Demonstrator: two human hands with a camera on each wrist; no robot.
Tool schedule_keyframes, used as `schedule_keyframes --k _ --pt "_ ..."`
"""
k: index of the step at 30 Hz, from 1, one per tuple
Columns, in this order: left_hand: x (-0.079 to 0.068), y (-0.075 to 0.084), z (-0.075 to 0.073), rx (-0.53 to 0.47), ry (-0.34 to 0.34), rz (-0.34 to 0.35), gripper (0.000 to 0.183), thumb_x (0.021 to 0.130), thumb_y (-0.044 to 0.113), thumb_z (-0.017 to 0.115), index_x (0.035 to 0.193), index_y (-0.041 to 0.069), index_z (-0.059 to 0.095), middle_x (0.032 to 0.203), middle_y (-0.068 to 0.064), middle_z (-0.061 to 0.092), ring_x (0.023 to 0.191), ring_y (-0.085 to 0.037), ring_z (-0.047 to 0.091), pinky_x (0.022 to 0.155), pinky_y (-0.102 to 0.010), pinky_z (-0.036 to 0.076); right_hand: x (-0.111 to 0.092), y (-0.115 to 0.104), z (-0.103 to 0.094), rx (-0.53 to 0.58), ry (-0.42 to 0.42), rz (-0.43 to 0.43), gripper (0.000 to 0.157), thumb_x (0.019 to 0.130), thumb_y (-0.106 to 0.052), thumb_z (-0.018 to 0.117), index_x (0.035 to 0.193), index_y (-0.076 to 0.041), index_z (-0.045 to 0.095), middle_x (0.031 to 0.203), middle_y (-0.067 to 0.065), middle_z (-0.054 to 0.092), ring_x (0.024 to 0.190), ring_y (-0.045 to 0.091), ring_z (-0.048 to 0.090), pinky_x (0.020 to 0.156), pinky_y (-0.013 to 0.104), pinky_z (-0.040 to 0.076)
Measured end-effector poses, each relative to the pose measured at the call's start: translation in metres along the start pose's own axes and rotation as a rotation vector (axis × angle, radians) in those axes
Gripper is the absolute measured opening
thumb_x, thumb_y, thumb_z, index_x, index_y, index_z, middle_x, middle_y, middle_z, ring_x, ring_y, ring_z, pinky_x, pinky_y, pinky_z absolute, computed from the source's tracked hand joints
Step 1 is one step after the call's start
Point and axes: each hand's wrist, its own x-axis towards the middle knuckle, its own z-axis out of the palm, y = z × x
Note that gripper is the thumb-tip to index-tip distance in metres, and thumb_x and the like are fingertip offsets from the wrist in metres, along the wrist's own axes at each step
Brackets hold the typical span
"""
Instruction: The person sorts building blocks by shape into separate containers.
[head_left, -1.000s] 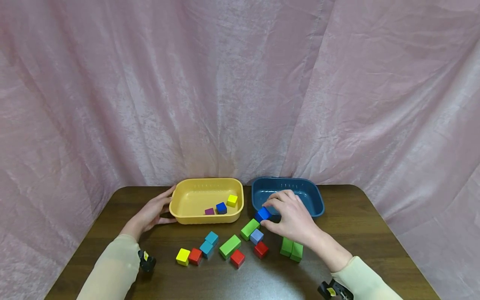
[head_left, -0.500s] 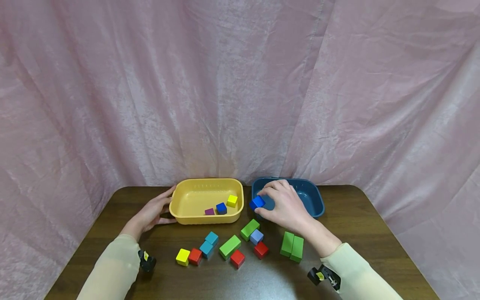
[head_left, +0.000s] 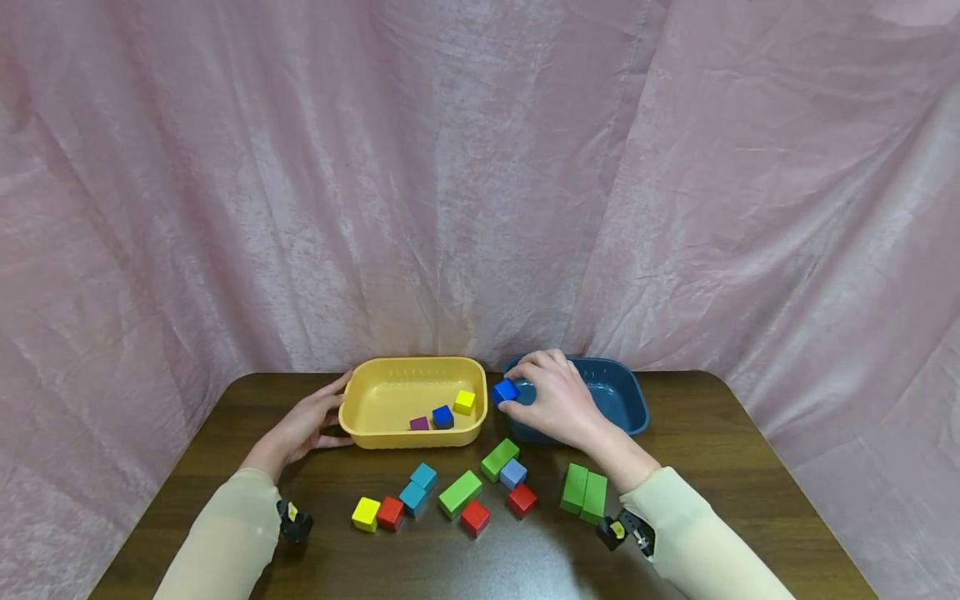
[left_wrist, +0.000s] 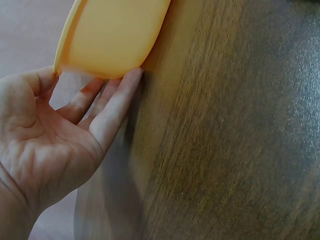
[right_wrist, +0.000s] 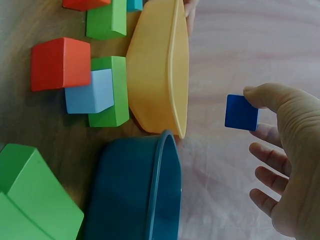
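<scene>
Blue cube [head_left: 506, 392] pinched between thumb and fingertip in right grip [head_left: 555, 402], held aloft near the facing ends of yellow tray [head_left: 412, 438] and dark-blue tray [head_left: 619, 398]. Touching yellow tray's left end with spread left grip [head_left: 303, 423].

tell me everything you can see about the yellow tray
The yellow tray is a shallow, open-topped rectangle with rounded corners and a slim rim, and it looks like smooth plastic. It sits upright near the far edge of the brown table, left of the blue tray in the head view. Inside, toward the right, are a purple block, a dark blue cube and a yellow cube. The person's left hand touches its left end.
</scene>
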Motion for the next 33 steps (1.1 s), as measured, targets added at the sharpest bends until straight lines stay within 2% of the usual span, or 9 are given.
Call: schedule_keyframes --k 15,20,29,33 --pt "0.000 -0.002 -0.003 0.006 -0.009 0.008 0.053 0.100 0.032 0.039 0.147 0.042 0.016 0.151 -0.005 0.017 0.121 -0.035 0.044 0.082 -0.053 0.049 0.024 -0.010 0.020 -0.026 -0.043 0.049 0.040 0.073 -0.055 0.070 0.100 -0.025 0.069 0.104 -0.009 0.053 0.104 0.016 0.039 0.085 0.036 0.036" --pt "0.000 -0.002 -0.002 0.005 -0.012 0.004 0.052 0.100 0.032 0.038 0.147 0.043 0.016 0.151 -0.006 0.019 0.121 -0.034 0.044 0.083 -0.053 0.048 0.029 -0.012 0.026 -0.034 -0.056 0.064 0.040 0.072 -0.056 0.070 0.099 -0.026 0.070 0.103 -0.009 0.054 0.103 0.015 0.039 0.083 0.034 0.036" --pt "-0.001 -0.001 -0.003 -0.011 -0.011 0.006 0.057 0.097 0.037 0.045 0.147 0.043 0.017 0.151 -0.006 0.019 0.123 -0.036 0.042 0.083 -0.053 0.048 0.036 -0.011 0.038 -0.055 -0.083 0.067 0.042 0.073 -0.056 0.070 0.102 -0.025 0.069 0.106 -0.008 0.054 0.102 0.016 0.038 0.082 0.034 0.036" --pt "-0.001 -0.001 -0.003 -0.010 -0.018 0.009 0.057 0.098 0.035 0.043 0.147 0.042 0.015 0.152 -0.007 0.016 0.123 -0.037 0.040 0.084 -0.054 0.047 0.039 -0.014 0.043 -0.070 -0.102 0.062 0.044 0.073 -0.056 0.069 0.103 -0.024 0.069 0.107 -0.007 0.054 0.102 0.017 0.039 0.082 0.034 0.036"
